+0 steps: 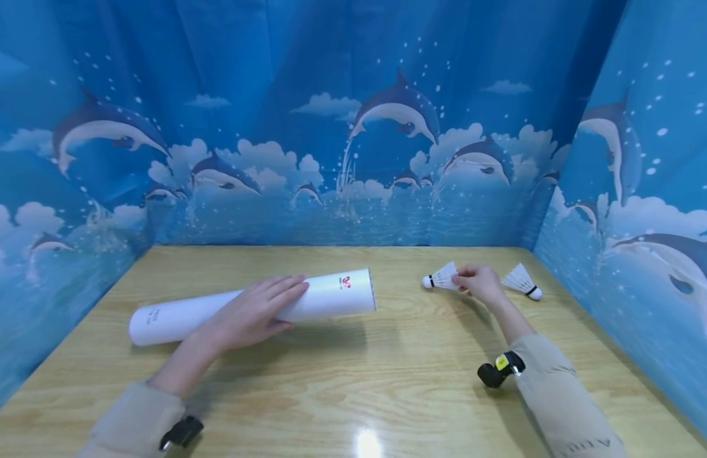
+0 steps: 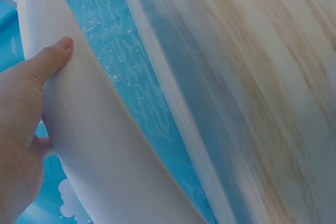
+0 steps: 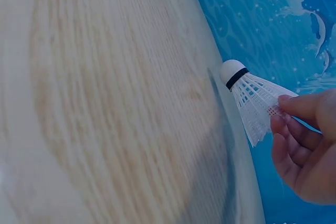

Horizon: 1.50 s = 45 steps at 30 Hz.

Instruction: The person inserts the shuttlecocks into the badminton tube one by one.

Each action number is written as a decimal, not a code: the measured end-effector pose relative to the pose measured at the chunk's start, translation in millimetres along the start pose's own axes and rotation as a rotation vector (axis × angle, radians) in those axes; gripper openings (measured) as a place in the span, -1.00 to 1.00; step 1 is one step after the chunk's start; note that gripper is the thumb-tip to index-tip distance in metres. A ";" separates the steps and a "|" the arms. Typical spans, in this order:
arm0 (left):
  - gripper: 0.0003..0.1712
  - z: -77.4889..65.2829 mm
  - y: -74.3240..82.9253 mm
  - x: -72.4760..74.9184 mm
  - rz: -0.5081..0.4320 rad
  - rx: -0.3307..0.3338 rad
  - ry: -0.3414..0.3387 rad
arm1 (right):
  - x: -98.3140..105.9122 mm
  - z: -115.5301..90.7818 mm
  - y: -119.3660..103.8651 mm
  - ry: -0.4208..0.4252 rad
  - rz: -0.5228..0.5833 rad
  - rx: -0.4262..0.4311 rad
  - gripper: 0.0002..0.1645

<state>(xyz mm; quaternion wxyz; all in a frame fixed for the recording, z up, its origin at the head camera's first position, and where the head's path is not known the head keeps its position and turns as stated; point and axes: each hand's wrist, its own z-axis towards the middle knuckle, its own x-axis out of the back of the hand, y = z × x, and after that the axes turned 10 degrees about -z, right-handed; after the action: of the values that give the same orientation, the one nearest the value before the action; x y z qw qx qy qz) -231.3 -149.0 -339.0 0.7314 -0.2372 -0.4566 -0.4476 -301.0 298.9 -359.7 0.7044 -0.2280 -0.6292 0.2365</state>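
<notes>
My left hand (image 1: 252, 315) grips a long white shuttlecock tube (image 1: 330, 294) about its middle, thumb on the near side and fingers over the top. The tube lies crosswise on the left, its red-marked end pointing right with a shadow below it. In the left wrist view, the thumb (image 2: 55, 56) presses along the tube's plain white side. Between thumb and fingertips, my right hand (image 1: 480, 283) pinches the feathered skirt of a white shuttlecock (image 1: 441, 278). Its black-banded cork points left toward the tube. In the right wrist view, the held shuttlecock (image 3: 257, 98) shows clearly.
A second white shuttlecock (image 1: 522, 282) lies on the wooden table (image 1: 353, 388) just right of my right hand, cork toward the right. Blue dolphin-print curtains (image 1: 307, 127) enclose the table's back and sides. Each wrist wears a black camera strap (image 1: 504, 367).
</notes>
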 end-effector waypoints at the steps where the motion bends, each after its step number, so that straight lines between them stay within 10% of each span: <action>1: -0.04 -0.1 -0.1 0.1 0.001 0.002 -0.001 | 0.8 -0.9 -1.2 -0.003 0.013 -0.004 -0.64; 45: -0.03 1.9 0.4 -0.6 -0.013 -0.009 0.003 | -9.0 -81.8 -90.1 0.023 0.302 0.289 -0.78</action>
<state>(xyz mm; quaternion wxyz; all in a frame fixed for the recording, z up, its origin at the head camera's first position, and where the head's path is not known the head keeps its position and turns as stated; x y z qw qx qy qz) -231.9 -147.1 -338.6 0.7278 -0.2369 -0.4552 -0.4550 -216.4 220.7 -319.5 0.6935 -0.2190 -0.5393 0.4246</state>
